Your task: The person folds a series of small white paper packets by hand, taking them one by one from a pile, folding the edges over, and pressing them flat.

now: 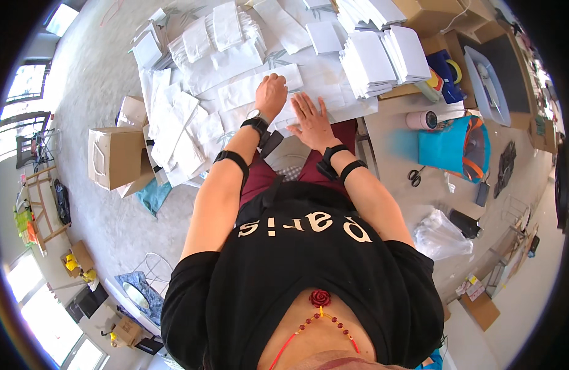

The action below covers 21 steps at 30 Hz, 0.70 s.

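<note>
My left hand (271, 94) lies on a flat white paper bag (244, 91) spread on the white work surface (321, 77); its fingers curl slightly at the bag's right end. My right hand (310, 117) rests palm down with fingers spread on white paper just beside it, near the surface's front edge. Both wrists carry black bands, and the left one also a watch. Neither hand grips anything that I can see.
Heaps of white paper bags (201, 43) cover the far left; neat stacks (383, 55) stand at the right. Cardboard boxes (115, 155) sit on the floor at left. A tape roll (423, 119), a teal bag (447, 145) and scissors (415, 176) lie to the right.
</note>
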Each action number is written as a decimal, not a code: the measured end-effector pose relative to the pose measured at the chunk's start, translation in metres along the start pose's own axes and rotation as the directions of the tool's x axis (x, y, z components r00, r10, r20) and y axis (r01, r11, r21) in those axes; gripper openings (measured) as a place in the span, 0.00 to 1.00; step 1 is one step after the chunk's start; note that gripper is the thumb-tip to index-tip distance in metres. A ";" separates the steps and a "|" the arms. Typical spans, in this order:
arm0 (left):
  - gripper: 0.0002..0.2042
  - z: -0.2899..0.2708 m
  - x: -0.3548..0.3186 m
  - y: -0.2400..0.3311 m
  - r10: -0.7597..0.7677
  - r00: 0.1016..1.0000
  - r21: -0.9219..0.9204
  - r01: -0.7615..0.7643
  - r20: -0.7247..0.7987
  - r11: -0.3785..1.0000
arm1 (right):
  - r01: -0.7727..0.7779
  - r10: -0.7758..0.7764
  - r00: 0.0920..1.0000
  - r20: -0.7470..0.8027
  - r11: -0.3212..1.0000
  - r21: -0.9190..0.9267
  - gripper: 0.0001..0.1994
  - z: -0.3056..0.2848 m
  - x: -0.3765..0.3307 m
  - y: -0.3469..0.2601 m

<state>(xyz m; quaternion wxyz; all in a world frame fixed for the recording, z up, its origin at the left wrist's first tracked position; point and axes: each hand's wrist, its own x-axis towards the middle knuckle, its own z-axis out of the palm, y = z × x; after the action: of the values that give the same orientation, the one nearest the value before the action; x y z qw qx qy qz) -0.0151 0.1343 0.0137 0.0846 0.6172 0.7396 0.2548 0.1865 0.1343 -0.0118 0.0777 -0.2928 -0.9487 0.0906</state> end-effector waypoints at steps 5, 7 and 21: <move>0.06 0.017 0.013 0.005 0.008 0.998 0.128 -0.015 0.058 0.992 | -0.005 0.005 1.000 0.003 1.000 0.018 0.44 -0.001 -0.001 0.002; 0.06 0.021 0.015 0.002 -0.004 0.998 0.146 -0.004 0.055 0.989 | -0.007 0.007 1.000 0.009 1.000 0.018 0.44 -0.001 -0.001 0.002; 0.07 0.035 0.019 -0.033 -0.156 0.974 -0.225 0.117 -0.166 0.967 | 0.001 -0.001 1.000 0.015 1.000 0.018 0.45 -0.005 -0.001 0.001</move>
<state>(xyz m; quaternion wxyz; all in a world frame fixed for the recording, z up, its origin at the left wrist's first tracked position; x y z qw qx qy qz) -0.0326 0.1590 -0.0288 0.0998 0.5260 0.7535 0.3815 0.1887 0.1355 -0.0069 0.0734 -0.2909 -0.9486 0.1013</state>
